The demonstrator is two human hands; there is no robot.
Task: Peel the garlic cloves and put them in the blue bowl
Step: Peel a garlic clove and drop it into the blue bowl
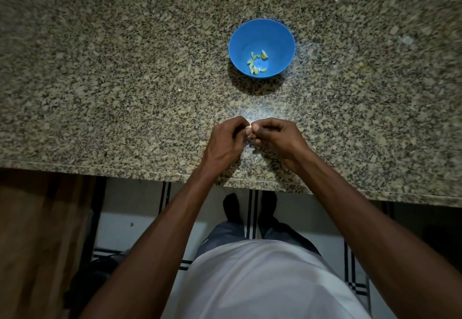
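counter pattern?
Speckled granite, tan and black flecks; the counter shows best in the head view.

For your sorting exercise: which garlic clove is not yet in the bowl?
The clove pinched between the left hand and right hand, above the counter. All the other cloves lie inside the blue bowl.

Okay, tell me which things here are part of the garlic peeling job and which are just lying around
Part of the job:
- blue bowl
- peeled cloves lying in the bowl
- garlic clove pinched between the left hand and the right hand

Just lying about:
- small pale scrap on the granite counter, left of the bowl; too small to identify
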